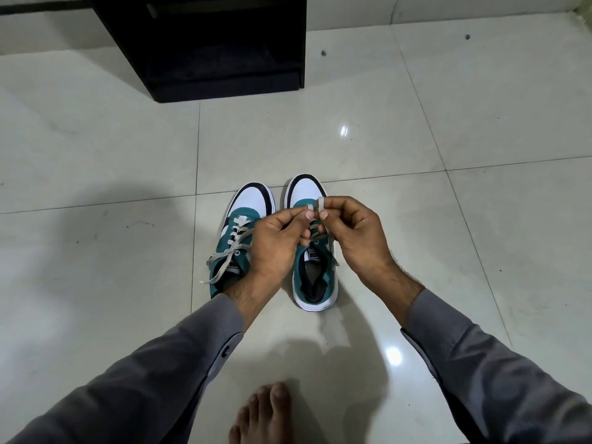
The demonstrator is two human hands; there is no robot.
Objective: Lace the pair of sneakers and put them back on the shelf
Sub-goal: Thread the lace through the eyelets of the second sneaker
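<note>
Two teal, white and black sneakers stand side by side on the tiled floor, toes pointing away from me. The left sneaker [248,208] has a grey-white lace threaded through its eyelets, with loose ends trailing off to the left. Over the right sneaker [306,190], my left hand [275,241] and my right hand [355,232] pinch the two ends of its lace [320,204] between thumb and forefinger, close together above the tongue. The hands hide most of that shoe's eyelets.
A black shelf unit [221,43] stands on the floor straight ahead, its low open compartment facing me. My bare foot [262,411] rests on the tiles at the bottom edge. Glossy pale floor tiles [448,219] surround the shoes.
</note>
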